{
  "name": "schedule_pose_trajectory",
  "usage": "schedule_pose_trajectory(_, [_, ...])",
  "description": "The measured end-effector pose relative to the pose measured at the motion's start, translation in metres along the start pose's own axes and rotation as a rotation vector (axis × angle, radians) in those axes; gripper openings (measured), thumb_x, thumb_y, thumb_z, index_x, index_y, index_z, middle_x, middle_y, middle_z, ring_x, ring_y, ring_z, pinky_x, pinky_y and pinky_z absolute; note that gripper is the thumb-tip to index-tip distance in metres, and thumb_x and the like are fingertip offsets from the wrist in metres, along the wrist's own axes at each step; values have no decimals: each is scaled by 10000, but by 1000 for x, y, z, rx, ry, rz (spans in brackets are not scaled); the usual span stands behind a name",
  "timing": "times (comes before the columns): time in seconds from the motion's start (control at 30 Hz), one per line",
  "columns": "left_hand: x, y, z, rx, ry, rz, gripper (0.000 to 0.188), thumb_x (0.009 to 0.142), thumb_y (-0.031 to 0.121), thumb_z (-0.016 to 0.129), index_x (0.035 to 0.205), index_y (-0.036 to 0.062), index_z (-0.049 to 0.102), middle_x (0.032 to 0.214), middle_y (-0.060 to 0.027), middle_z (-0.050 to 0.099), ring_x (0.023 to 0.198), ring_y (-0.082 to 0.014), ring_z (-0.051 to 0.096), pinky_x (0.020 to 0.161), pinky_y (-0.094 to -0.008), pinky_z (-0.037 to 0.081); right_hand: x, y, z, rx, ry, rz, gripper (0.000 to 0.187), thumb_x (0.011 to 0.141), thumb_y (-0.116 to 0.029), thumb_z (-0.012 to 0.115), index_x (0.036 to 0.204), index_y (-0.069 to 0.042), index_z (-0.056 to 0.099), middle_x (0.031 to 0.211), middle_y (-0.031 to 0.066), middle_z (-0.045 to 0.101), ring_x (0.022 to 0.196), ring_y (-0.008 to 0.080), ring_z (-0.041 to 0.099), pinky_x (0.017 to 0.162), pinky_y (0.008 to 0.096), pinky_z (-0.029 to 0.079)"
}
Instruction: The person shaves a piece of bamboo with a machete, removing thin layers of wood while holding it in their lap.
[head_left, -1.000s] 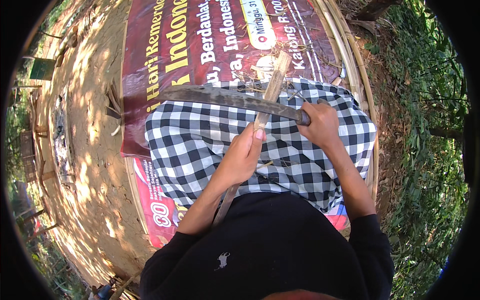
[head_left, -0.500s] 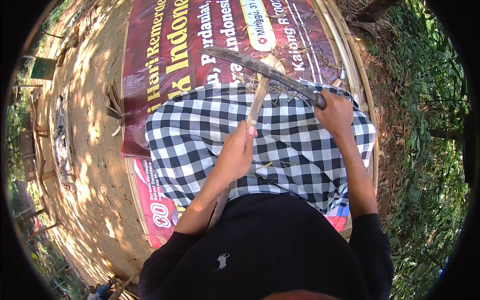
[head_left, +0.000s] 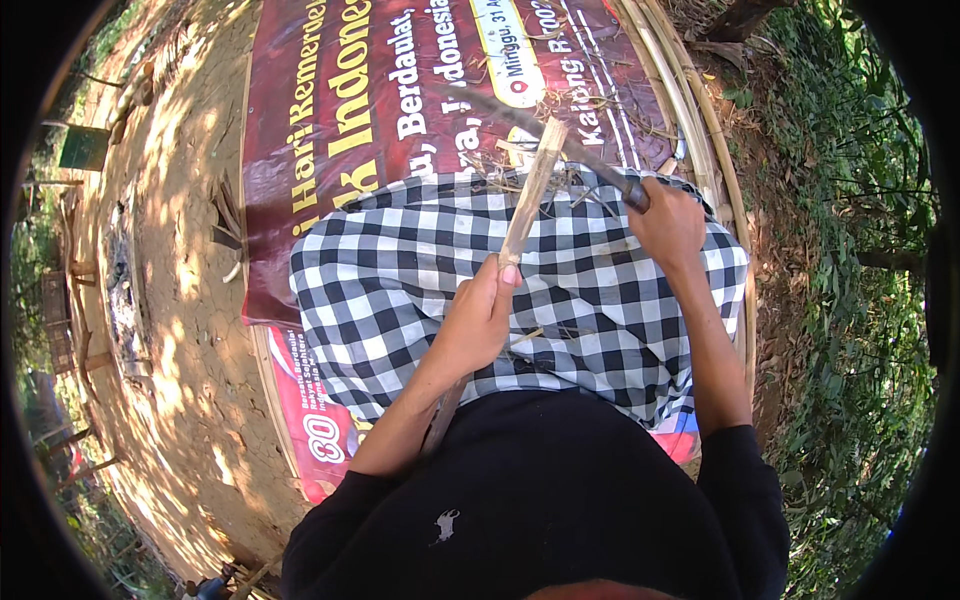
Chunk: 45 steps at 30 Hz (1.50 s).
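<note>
My left hand (head_left: 478, 318) is wrapped round a wooden stick (head_left: 534, 195), which runs from beside my belly up past my lap, its pale cut end pointing away from me. In my right hand (head_left: 668, 225) is the dark handle of a long machete (head_left: 598, 170). Its blade slants away to the left, passing behind the stick's far end, and its tip is smeared by motion. Whether blade and wood touch, I cannot tell. Black-and-white checked cloth (head_left: 400, 260) covers my lap under both hands.
A dark red printed banner (head_left: 300, 130) lies beneath me, with wood shavings (head_left: 590, 110) scattered over it. Bamboo poles (head_left: 705, 120) edge its right side. Cracked bare earth (head_left: 185, 330) stretches to the left; green plants (head_left: 860, 200) grow on the right.
The machete blade has gone from lying across the stick near its far end to behind it. The stick's far end has tilted slightly to the right.
</note>
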<state>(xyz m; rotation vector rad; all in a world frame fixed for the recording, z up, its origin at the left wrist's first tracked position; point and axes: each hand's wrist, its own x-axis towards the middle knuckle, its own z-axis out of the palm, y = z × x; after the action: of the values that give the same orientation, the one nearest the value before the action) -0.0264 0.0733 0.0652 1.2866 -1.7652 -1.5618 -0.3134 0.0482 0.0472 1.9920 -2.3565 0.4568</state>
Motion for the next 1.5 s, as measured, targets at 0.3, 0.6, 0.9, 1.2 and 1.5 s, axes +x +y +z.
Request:
schedule_pose_trajectory(0.3, [9, 14, -12, -338, -154, -30, 344, 1106, 357, 359, 1026, 52, 496, 639, 45, 380, 524, -56, 341, 489, -247, 320, -42, -61, 7, 132, -224, 105, 165, 738, -195, 738, 762, -51, 660, 668, 151, 663, 640, 389, 647, 643, 491, 516])
schedule_pose_trajectory(0.6, [14, 8, -38, -809, -277, -221, 377, 1095, 441, 355, 1058, 91, 488, 636, 52, 316, 394, -24, 259, 356, -196, 244, -36, -52, -28, 506, 114, 396, 219, 825, -134, 666, 711, 35, 586, 562, 161, 541, 479, 265, 524, 542, 406, 437])
schedule_pose_trajectory(0.9, [14, 12, -35, -914, -405, -250, 357, 1099, 410, 373, 1067, 81, 508, 601, 58, 308, 386, -24, 269, 345, -206, 223, -56, -71, -14, 305, 165, -294, 222, 539, -113, 719, 736, -119, 617, 632, 48, 584, 573, 268, 585, 578, 397, 447])
schedule_pose_trajectory(1.2, [-6, 2, -37, -837, -398, -282, 351, 1105, 396, 355, 1037, 86, 505, 610, 64, 306, 413, -19, 246, 353, -204, 213, -46, -75, -12, 277, 115, -439, 231, 564, -99, 758, 746, -111, 617, 653, 40, 612, 610, 260, 614, 610, 377, 478])
schedule_pose_trajectory(1.5, [-9, 1, -37, -774, -298, -252, 370, 1097, 449, 339, 1021, 112, 470, 615, 68, 295, 416, -14, 234, 362, -194, 232, 43, 44, -26, -191, 115, 443, 267, 860, -301, 669, 958, -58, 722, 801, 211, 714, 750, 410, 699, 666, 523, 527])
